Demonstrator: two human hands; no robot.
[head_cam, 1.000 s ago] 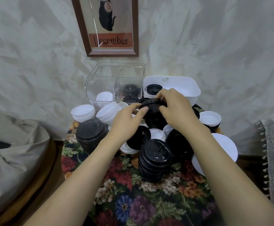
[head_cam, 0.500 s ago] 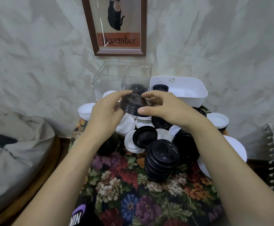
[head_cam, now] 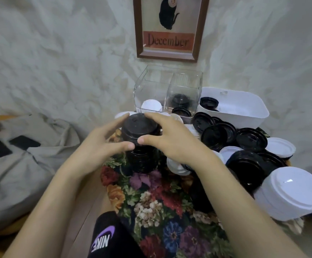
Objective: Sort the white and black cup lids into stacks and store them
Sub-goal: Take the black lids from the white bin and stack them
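While both hands close in on it from either side, the tall stack of black lids (head_cam: 139, 125) stands at the far left of the floral tablecloth (head_cam: 151, 200). The left hand (head_cam: 103, 144) lies against the stack's left side and the right hand (head_cam: 171, 140) against its right. The fingers of both are spread and nearly straight along the top lids, and the thumbs almost meet on the near side. Neither hand is curled tight round the stack.

Just beyond it, a clear container (head_cam: 151, 84) holds a white lid (head_cam: 151, 106) on its left and black lids (head_cam: 181, 99) in its right part. To the right of that stands a white tub (head_cam: 244, 112) with a black lid (head_cam: 209, 103) inside. Loose black lids (head_cam: 250, 139) and white ones overlap in a heap on the right of the table. A stack of white lids (head_cam: 291, 192) leans at the near right edge. A framed "December" picture (head_cam: 167, 40) hangs on the far wall.
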